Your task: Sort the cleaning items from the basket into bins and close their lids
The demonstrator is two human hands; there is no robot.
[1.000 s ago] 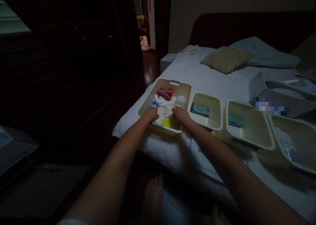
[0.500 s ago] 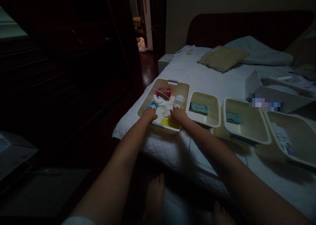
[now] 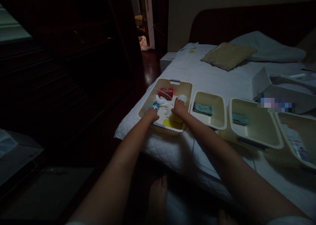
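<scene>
Both my hands reach into a cream perforated basket [image 3: 190, 90] at the bed's corner. My left hand [image 3: 151, 115] is closed at its front left, around the lower part of a small bottle with a blue label [image 3: 155, 105]. My right hand [image 3: 180, 108] has curled fingers in front of a clear jar with a white label [image 3: 182, 98], hiding its lower part; what the fingers grip is hidden. A thin white strip [image 3: 165, 94] ends near those fingertips. White gloves [image 3: 162, 101], a red mesh holder [image 3: 166, 93] and a yellow item [image 3: 171, 123] lie inside.
Right of the basket stand cream bins: one with a folded green cloth [image 3: 203, 108], another with a similar cloth [image 3: 240, 119], a third with a white bottle [image 3: 295, 141]. An open white box [image 3: 291, 90] and a beige pillow [image 3: 228, 56] lie behind. Dark shelving [image 3: 61, 70] rises left.
My right hand has moved forward from the basket's front right to the labelled jar, covering its lower part. My left hand stays by the blue-labelled bottle. The view has shifted slightly.
</scene>
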